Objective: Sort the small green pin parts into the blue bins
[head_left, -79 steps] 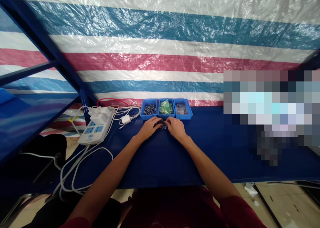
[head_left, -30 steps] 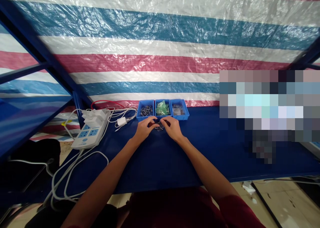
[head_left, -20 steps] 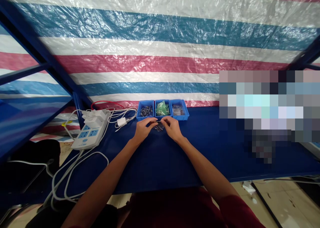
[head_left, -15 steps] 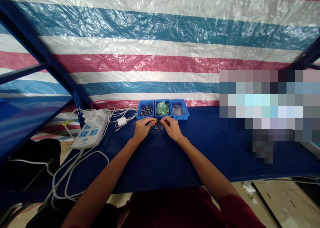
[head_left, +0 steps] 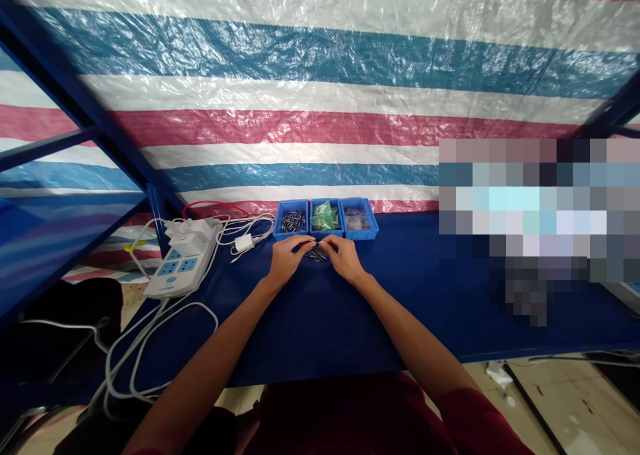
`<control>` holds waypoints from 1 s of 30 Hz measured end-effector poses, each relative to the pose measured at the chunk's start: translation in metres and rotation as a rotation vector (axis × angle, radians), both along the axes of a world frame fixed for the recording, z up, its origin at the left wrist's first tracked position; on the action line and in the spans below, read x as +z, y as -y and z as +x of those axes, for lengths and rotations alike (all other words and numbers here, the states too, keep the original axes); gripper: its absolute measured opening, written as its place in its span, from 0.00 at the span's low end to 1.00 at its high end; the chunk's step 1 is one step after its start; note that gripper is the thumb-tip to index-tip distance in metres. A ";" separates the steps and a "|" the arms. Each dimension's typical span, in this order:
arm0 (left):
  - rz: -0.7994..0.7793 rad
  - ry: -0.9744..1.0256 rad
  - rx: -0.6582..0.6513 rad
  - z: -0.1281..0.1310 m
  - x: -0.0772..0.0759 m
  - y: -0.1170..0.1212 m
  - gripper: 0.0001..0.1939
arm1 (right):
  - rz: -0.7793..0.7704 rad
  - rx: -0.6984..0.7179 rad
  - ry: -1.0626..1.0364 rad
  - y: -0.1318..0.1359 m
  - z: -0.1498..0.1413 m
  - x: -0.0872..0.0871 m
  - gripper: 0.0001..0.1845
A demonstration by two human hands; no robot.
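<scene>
We see left hand (head_left: pixel 286 256) and right hand (head_left: pixel 344 255) both pinching a thin part (head_left: pixel 317 242); pile (head_left: pixel 316 255) at its 6 o'clock, bins (head_left: pixel 327 234) at 12, power strip (head_left: pixel 173 280) at 9.

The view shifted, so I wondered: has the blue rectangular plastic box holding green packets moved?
No; the box keeps its place against the white plastic power strip.

Thin part (head_left: pixel 317 242), apparently, between left hand (head_left: pixel 286 258) and right hand (head_left: pixel 344 256).

Your forearms (head_left: pixel 410 335) way out front, left hand (head_left: pixel 286 258) and right hand (head_left: pixel 343 258) almost fingertip to fingertip, both in a pinch
</scene>
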State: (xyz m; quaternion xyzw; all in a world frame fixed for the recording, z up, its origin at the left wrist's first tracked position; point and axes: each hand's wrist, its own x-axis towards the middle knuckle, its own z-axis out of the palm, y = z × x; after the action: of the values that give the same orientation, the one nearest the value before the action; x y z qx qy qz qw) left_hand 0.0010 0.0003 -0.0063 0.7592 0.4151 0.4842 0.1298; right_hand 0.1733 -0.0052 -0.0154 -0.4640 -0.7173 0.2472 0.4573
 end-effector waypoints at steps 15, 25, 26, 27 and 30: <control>0.363 -0.006 0.240 -0.019 0.000 -0.011 0.09 | 0.052 -0.145 0.015 -0.001 0.004 -0.001 0.23; 0.322 -0.282 0.356 -0.023 0.000 -0.023 0.11 | -0.127 -0.103 0.485 -0.003 0.007 -0.002 0.04; 0.321 -0.301 0.337 -0.021 0.000 -0.022 0.11 | -0.137 -0.093 0.527 -0.003 0.006 -0.002 0.04; 0.320 -0.321 0.307 -0.020 0.000 -0.020 0.11 | -0.141 -0.086 0.555 -0.002 0.005 -0.003 0.04; 0.287 -0.387 0.144 -0.017 -0.001 -0.017 0.12 | -0.143 -0.082 0.582 -0.002 0.004 -0.004 0.05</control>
State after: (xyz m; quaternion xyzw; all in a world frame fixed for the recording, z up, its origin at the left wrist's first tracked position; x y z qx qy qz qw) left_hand -0.0165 0.0176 -0.0070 0.8168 0.4124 0.3919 -0.0960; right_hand 0.1769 -0.0034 -0.0196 -0.5751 -0.7795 0.1349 0.2083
